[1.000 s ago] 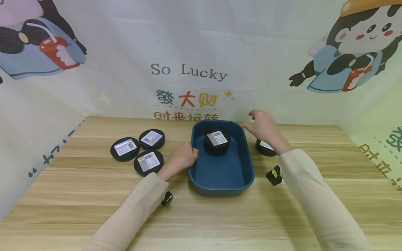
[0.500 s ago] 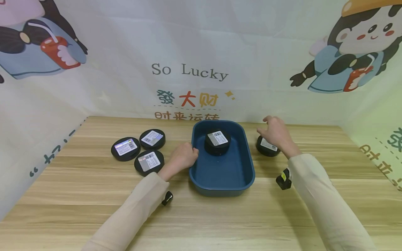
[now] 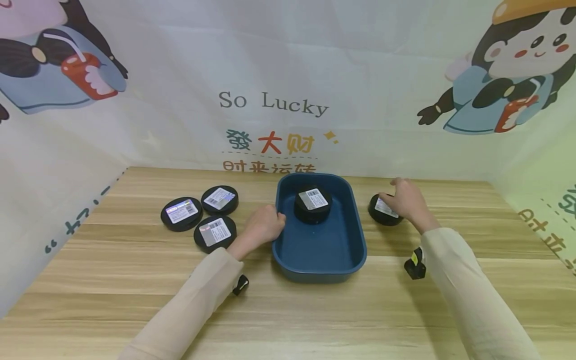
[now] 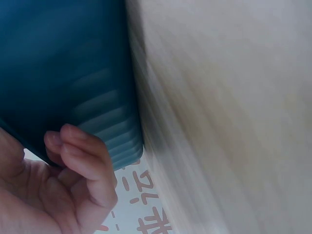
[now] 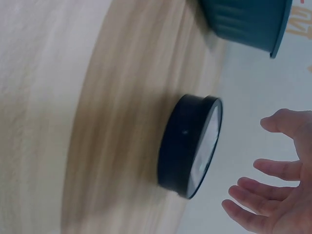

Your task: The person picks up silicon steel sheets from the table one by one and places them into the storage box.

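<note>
My left hand (image 3: pixel 264 223) grips the left rim of a deep blue rectangular bin (image 3: pixel 317 274). In the left wrist view its curled fingers (image 4: pixel 87 161) lie against the bin's outer wall. A round black container (image 3: pixel 311 214) with a white barcode label sits inside the bin, toward the back. To the right of the bin, my right hand (image 3: pixel 408 201) hovers over another labelled black round container (image 3: pixel 380 216) and overlaps its edge in the head view. The right wrist view shows that hand's fingers spread and apart from the container (image 5: pixel 183 141), which lies flat on the table.
Left of the bin, three more black round containers (image 3: pixel 181 214) lie close together, labels up. A printed cloth backdrop (image 3: pixel 274 60) stands behind the wooden table (image 3: pixel 306 320) and along its sides. Small black devices (image 3: pixel 415 265) hang under both wrists.
My right hand has moved from beside the bin's far right corner rightward and toward me, over the black container there. The left hand keeps its grip on the bin.
</note>
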The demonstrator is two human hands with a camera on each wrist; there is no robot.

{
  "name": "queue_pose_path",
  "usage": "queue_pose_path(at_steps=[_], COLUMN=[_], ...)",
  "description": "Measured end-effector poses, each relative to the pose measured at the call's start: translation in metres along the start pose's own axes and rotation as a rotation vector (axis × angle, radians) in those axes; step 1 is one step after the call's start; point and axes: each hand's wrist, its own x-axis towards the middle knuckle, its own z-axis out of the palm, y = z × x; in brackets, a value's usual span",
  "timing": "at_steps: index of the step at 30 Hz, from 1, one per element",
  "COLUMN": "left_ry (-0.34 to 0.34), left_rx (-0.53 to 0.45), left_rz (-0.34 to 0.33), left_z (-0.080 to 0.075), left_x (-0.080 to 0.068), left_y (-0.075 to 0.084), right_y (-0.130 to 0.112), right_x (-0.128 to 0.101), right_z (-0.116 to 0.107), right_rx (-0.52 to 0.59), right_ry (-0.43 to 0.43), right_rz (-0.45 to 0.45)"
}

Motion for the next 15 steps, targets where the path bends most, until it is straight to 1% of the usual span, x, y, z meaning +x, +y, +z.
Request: queue_pose_path(at_steps=[7,15], left_ry=[-0.005,-0.005], left_rx=[0.003,0.004], left_rz=[0.000,-0.001], left_z=[0.001,0.001], left_x=[0.001,0.002], left_y=[0.000,-0.001], right_y=[0.010,0.015], right_x=[-0.001,-0.001], right_z=[0.006,0.014], right_rx=[-0.024,-0.014], right_ry=[-0.070,-0.122], right_rz=[0.036,0.084])
